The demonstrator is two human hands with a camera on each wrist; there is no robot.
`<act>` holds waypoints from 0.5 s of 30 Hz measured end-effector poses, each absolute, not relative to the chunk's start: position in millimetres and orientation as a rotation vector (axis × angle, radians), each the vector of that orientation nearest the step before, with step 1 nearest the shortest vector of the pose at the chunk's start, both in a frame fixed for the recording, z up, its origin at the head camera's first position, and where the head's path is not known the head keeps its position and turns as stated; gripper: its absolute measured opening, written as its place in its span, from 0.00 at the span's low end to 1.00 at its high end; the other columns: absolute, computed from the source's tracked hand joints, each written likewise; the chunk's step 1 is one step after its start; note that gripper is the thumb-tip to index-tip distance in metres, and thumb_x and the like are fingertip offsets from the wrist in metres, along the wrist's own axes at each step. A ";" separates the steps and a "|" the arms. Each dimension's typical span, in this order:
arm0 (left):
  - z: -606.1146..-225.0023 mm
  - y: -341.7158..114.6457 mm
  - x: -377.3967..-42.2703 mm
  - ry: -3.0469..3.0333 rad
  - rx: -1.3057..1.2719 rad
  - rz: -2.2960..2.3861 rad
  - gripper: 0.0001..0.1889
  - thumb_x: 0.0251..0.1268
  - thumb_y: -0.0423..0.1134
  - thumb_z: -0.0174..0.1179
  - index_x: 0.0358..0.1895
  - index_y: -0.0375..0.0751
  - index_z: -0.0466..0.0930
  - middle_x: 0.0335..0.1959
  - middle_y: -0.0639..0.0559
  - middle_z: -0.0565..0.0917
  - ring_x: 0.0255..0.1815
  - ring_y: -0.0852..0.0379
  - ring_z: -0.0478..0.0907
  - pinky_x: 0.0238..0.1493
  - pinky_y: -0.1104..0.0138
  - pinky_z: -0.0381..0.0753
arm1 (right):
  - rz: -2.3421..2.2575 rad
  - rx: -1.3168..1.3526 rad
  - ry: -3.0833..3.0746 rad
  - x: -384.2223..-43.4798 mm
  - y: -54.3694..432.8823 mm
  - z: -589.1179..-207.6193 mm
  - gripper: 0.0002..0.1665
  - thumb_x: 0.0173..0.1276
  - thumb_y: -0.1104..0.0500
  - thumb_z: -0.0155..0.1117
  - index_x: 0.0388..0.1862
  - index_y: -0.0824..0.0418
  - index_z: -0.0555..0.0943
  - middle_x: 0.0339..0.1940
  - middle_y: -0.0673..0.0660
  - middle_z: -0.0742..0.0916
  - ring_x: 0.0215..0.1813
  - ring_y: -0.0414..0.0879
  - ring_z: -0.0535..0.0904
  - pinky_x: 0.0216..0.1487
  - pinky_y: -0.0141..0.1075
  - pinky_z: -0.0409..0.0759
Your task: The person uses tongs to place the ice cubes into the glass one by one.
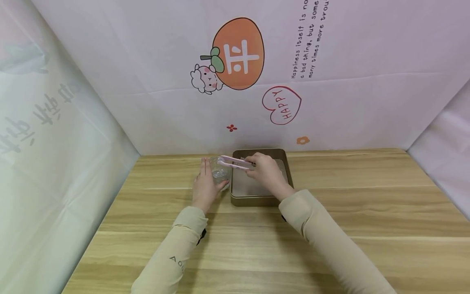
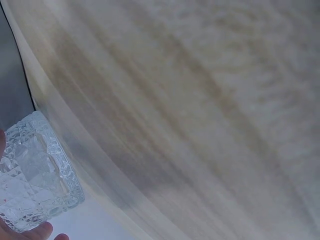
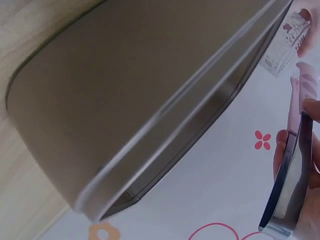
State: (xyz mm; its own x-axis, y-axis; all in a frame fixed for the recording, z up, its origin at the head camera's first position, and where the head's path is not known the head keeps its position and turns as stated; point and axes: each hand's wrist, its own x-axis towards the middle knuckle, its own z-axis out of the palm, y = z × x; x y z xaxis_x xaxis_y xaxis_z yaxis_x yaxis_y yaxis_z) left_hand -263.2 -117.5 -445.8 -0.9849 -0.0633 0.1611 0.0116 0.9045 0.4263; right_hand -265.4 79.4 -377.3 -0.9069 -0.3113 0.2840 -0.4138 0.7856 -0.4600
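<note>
My left hand (image 1: 205, 185) holds a clear glass (image 1: 220, 174) with a cut, faceted pattern, fingers along its far left side and thumb at the near right. In the left wrist view the same glass (image 2: 37, 175) shows fingertips against it. My right hand (image 1: 266, 171) grips a pair of tongs (image 1: 238, 164) with pale pink ends and a metal handle (image 3: 295, 180). The pink ends reach left over the tin's edge to the glass's mouth. Whether anything sits between them cannot be made out. Beneath the right hand stands an open, bronze-coloured rectangular tin (image 1: 253, 201).
The tin's wall (image 3: 100, 110) stands right beside the glass. A wood-grain table (image 1: 235, 249) carries everything. Behind it hangs a white printed cloth (image 1: 165, 114), with more cloth at both sides.
</note>
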 end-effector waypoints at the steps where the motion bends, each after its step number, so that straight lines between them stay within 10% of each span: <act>1: -445.6 -117.5 -263.1 -2.896 0.040 -0.655 0.56 0.53 0.56 0.68 0.76 0.33 0.43 0.78 0.41 0.47 0.66 0.37 0.69 0.69 0.48 0.69 | 0.780 0.577 -2.788 -265.2 78.7 -377.8 0.18 0.56 0.62 0.71 0.47 0.63 0.85 0.42 0.59 0.87 0.34 0.47 0.79 0.32 0.37 0.79; 15: -446.4 -118.4 -263.5 -2.883 0.038 -0.652 0.56 0.52 0.55 0.68 0.75 0.32 0.44 0.78 0.39 0.49 0.65 0.37 0.70 0.68 0.47 0.69 | 0.723 0.620 -2.806 -264.5 74.2 -383.2 0.18 0.56 0.61 0.72 0.47 0.63 0.85 0.38 0.58 0.86 0.26 0.43 0.72 0.25 0.30 0.71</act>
State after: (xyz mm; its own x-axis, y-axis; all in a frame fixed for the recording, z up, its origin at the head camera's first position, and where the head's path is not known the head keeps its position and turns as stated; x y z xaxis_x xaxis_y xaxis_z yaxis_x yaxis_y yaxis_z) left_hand -263.5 -118.4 -446.4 -0.9826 -0.0652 0.1740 0.0159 0.9033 0.4287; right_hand -264.5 74.2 -383.2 -0.8972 -0.3496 0.2698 -0.4364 0.7951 -0.4212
